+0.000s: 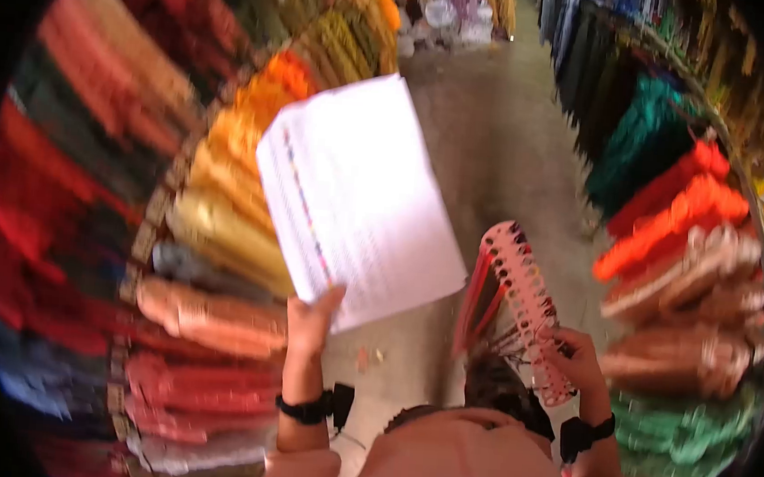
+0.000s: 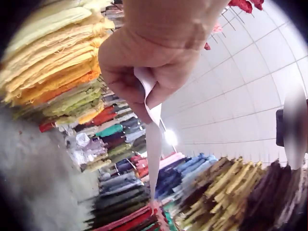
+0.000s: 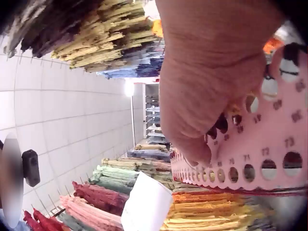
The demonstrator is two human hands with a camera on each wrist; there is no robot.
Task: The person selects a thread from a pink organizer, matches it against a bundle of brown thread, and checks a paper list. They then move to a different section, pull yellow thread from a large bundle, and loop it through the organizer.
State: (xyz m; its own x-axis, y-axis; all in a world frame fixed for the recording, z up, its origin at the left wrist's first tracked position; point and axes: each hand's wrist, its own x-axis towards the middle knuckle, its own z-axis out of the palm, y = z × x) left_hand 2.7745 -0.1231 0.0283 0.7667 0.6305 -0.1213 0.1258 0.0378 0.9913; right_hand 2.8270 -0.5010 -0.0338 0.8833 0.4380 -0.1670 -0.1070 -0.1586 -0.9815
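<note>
My left hand [image 1: 312, 322] pinches the lower edge of a stack of white printed sheets [image 1: 367, 202], thumb on top; a column of small coloured marks runs down the page. In the left wrist view the hand [image 2: 149, 62] grips the paper [image 2: 153, 159], seen edge-on. My right hand [image 1: 579, 363] holds a long pink card [image 1: 524, 293] with rows of holes, and reddish threads hang from its left side. The right wrist view shows the hand [image 3: 211, 91] with fingers curled at the numbered pink card [image 3: 250, 144]; the white paper [image 3: 147, 204] is below.
Hanks of coloured yarn hang in rows along the left [image 1: 217, 316] and right [image 1: 679, 357] of a concrete aisle [image 1: 495, 140]. Pale bags [image 1: 460, 15] lie at its far end. A white wall grid [image 2: 240, 96] rises behind racks in the left wrist view.
</note>
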